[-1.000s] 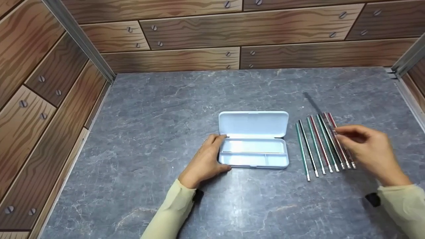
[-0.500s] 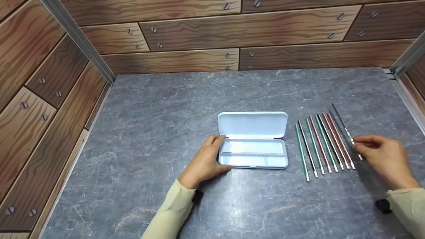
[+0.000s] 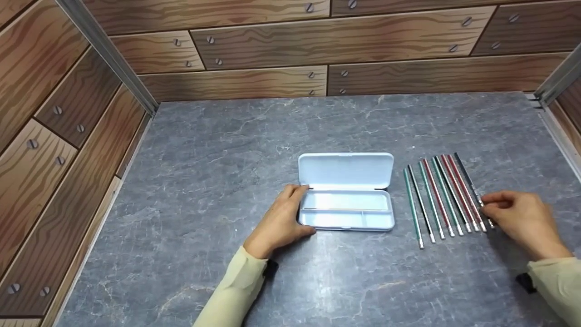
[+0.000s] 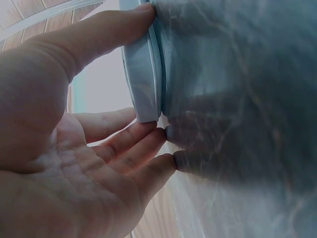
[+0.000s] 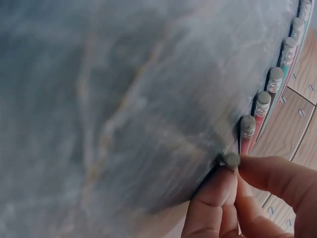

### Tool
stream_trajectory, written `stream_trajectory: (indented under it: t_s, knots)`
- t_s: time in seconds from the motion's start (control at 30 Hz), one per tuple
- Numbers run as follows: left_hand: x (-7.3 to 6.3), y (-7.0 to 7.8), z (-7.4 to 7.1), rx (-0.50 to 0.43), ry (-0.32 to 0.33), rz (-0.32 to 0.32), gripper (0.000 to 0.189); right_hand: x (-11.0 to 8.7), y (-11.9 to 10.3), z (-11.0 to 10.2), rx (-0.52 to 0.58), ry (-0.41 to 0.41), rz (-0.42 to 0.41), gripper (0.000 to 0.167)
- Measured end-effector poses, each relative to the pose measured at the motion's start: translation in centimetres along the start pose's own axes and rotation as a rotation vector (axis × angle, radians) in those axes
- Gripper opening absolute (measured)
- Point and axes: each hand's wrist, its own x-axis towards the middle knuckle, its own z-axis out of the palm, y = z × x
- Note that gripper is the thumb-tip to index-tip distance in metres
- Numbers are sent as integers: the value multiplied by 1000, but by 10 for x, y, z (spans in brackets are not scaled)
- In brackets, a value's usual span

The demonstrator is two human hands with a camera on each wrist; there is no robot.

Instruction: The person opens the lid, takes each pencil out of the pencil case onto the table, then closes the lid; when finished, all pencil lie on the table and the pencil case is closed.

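A light blue pencil case (image 3: 346, 170) lies open on the table, its lid tilted back and its compartments bare. My left hand (image 3: 279, 220) holds the case's left end, thumb at the front corner and fingers at the back; the left wrist view shows the thumb (image 4: 99, 37) on the case's edge. At the right end of a row of pencils, my right hand (image 3: 522, 220) pinches a black pencil (image 3: 464, 170) near its eraser end. In the right wrist view that eraser (image 5: 231, 159) sits between thumb and fingers.
Several green, black and red pencils (image 3: 433, 195) lie side by side right of the case, eraser ends toward me. The grey marbled table (image 3: 218, 150) is bounded by wood-patterned walls (image 3: 254, 50) at the back and sides.
My right hand has carried the black pencil rightward from over the row, then lowered it beside the rightmost red pencil. My left hand and the case have stayed put.
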Motion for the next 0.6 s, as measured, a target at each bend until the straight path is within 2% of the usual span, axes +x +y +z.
stream_trajectory:
  t_s: [0.43,0.6]
  knots:
    - [0,-1,0,-1,7,10,102,0,-2,-1,3,5,19,35]
    - [1,-1,1,10,11,13,102,0,-9,0,13,98,-49,33]
